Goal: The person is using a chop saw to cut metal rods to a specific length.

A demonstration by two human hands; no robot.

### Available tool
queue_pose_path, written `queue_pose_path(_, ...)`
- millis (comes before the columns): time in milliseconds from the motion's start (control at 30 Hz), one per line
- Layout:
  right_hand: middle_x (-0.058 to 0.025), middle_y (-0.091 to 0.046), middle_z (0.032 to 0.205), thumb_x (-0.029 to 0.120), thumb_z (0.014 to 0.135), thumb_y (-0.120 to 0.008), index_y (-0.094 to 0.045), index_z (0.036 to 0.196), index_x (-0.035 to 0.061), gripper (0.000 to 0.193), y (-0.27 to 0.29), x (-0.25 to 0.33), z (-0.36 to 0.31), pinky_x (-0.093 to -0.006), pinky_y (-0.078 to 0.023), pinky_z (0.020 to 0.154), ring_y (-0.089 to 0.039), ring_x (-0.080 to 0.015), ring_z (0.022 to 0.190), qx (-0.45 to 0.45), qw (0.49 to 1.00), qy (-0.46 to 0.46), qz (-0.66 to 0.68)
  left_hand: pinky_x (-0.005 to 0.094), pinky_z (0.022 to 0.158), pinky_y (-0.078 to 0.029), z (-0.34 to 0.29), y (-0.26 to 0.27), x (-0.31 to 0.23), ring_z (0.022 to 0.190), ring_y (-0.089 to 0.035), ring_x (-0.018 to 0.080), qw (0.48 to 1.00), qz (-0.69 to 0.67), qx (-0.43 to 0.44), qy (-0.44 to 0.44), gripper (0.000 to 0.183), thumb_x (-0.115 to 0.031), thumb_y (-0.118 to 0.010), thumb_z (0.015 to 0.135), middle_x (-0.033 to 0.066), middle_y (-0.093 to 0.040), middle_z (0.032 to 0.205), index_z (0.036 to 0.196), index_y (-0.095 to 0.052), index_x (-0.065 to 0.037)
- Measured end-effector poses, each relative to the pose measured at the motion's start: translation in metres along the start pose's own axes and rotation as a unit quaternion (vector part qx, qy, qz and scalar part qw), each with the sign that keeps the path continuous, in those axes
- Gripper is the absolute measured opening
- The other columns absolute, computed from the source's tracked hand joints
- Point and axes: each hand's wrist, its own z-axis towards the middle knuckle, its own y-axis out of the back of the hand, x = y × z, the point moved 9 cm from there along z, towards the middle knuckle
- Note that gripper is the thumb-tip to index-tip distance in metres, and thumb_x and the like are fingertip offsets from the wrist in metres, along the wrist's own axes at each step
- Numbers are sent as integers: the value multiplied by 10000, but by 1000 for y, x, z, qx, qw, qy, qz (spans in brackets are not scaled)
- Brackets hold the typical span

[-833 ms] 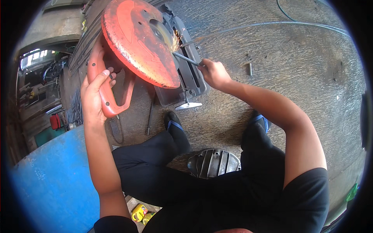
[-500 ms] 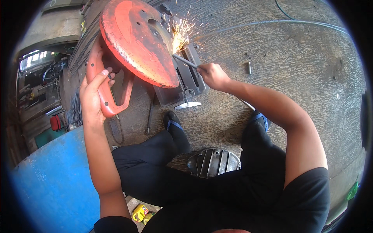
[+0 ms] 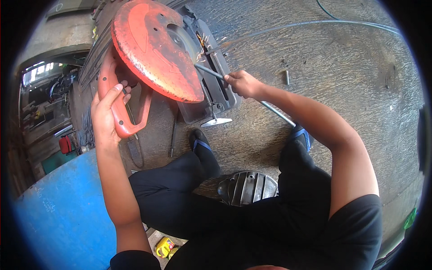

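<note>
My left hand (image 3: 107,110) is wrapped round the orange handle of a cut-off saw (image 3: 155,54), whose scuffed round guard leans over a dark metal base (image 3: 191,112). In my right hand (image 3: 243,84) is a grey metal rod (image 3: 276,113), held slantwise. Its far end reaches under the guard, where a few sparks fly beside the blade. The rod's other end runs below my forearm to my right foot. A silver clamp handle (image 3: 216,122) sticks out at the near end of the base. The guard hides most of the blade.
A short cut piece of rod (image 3: 288,77) lies on the floor right of my hand. A long hose (image 3: 310,22) crosses the far floor. Between my feet sits a ribbed metal casing (image 3: 247,188). A blue round surface (image 3: 63,211) is at left, and a yellow container (image 3: 164,246) is lower down.
The spray of sparks has shrunk to a few streaks. Both the saw and my right hand with the rod have shifted slightly left. More of the rod shows below my forearm.
</note>
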Motion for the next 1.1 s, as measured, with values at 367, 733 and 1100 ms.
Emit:
queue_pose_path(367,38,-337,552,373,989,-373,-559,900,35,396,-6,-20,0,-249,-198,391,-247,-64,418,135,939,-162,271,317,756,-499,0,1,0,888,-596,196,1000,-2,-6,4,410,-77,-603,852,139,-581,1056,1231,-481,19)
queue_pose_path(733,30,-363,569,433,960,-446,-602,912,21,443,-24,-25,-6,-264,-262,395,-300,-72,434,119,959,-122,226,331,809,-478,-1,-2,-2,958,-587,204,1000,-12,-2,0,429,-95,-598,854,136,-582,1084,1253,-477,7)
queue_pose_path(1100,-161,-617,715,354,876,-590,-664,862,-13,374,2,-5,-6,-391,-493,664,-602,-270,643,-56,995,21,-78,329,812,-473,-2,-3,-3,982,-583,206,1000,1,-8,5,441,-106,-598,856,137,-578,1105,1264,-472,3)
